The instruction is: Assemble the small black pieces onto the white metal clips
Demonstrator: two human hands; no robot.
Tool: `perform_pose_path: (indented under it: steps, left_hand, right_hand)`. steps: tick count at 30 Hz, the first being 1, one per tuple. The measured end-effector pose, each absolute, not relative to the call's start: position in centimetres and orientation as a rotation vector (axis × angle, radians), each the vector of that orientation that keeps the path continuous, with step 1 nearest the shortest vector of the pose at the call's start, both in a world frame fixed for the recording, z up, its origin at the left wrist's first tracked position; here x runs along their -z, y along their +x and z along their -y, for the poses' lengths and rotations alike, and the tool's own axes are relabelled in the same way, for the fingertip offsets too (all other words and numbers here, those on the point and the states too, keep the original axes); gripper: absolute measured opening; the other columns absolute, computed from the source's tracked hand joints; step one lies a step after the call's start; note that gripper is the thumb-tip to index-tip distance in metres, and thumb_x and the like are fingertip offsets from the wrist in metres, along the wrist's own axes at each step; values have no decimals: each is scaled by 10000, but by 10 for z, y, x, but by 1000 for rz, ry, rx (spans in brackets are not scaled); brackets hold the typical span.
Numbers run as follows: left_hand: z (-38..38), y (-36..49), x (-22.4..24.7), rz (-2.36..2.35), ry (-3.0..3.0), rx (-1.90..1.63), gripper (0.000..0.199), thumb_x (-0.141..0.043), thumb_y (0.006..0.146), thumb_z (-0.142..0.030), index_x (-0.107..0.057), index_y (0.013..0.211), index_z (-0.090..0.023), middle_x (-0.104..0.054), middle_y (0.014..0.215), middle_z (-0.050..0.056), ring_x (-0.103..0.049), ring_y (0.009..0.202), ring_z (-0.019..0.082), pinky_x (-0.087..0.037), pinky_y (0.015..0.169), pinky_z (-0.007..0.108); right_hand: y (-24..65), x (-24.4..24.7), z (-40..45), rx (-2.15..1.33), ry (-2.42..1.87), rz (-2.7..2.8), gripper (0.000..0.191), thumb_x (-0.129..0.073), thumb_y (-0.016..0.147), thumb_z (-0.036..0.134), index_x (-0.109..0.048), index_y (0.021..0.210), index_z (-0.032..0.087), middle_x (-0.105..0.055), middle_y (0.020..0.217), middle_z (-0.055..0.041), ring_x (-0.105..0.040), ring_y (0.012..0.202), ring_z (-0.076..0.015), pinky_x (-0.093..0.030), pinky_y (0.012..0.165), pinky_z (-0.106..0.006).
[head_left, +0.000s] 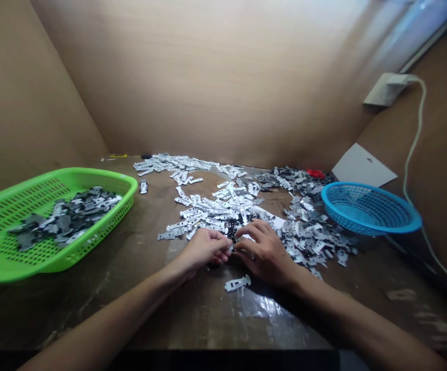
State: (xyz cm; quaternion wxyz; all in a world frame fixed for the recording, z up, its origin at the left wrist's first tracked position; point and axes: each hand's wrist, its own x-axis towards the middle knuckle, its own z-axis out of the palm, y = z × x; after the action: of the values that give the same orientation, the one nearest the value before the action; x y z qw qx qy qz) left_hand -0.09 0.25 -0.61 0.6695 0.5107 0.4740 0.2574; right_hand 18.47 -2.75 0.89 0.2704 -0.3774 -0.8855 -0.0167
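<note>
Just on the near side of the pile of pale stamped-metal clips (pixel 208 208), the left hand (pixel 208 248) pinches a small pale part (pixel 230 247) between thumb and finger; skin covers most of it, so its shape cannot be told. The right hand (pixel 264 250) curves in beside it, fingers bent, and whether they grip anything cannot be told. This hand partly hides the tiny black parts (pixel 235 225) at the pile's near edge, too small to make out singly. One loose clip (pixel 237 283) lies nearer than the pile. Left of the pile, a green plastic basket (pixel 125 206) of grey metal pieces (pixel 68 219) is cut off by the frame. Right of it, beyond darker pieces (pixel 316 237), sits a blue basket (pixel 374 226); a red item (pixel 315 174) there is unclear.
</note>
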Motion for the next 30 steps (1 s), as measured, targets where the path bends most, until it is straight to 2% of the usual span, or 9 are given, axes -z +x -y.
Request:
perform_pose_path:
  steps: [6, 14, 30]
  left_hand:
    - [-2, 0, 5, -1083, 1120, -576, 242, -641, 688, -345, -607, 743, -112, -661, 677, 73, -600, 560, 101, -463, 524, 189]
    - [-2, -1, 7, -1078, 1108, -568, 276, -665, 662, -374, -610, 742, -115, -672, 700, 85, -623, 587, 118, -478, 534, 196]
    - [-2, -2, 10, -1055, 1125, -580, 261, -663, 670, -357, -599, 753, -118, -670, 690, 80, -637, 596, 130, -477, 533, 197]
  right_hand:
    - [184, -9, 27, 35, -1016, 2382, 73, -562, 805, 212, -621, 846, 199, -598, 960, -51, -472, 915, -204, -315, 935, -437]
    - [185, -12, 29, -85, -1036, 2338, 87, -541, 804, 160, -604, 862, 178, -587, 951, -66, -478, 891, -193, -388, 831, -382]
    - [183, -13, 31, 13, -1001, 2435, 119, -496, 820, 135, -609, 828, 173, -566, 1033, -87, -442, 965, -229, -384, 853, -415]
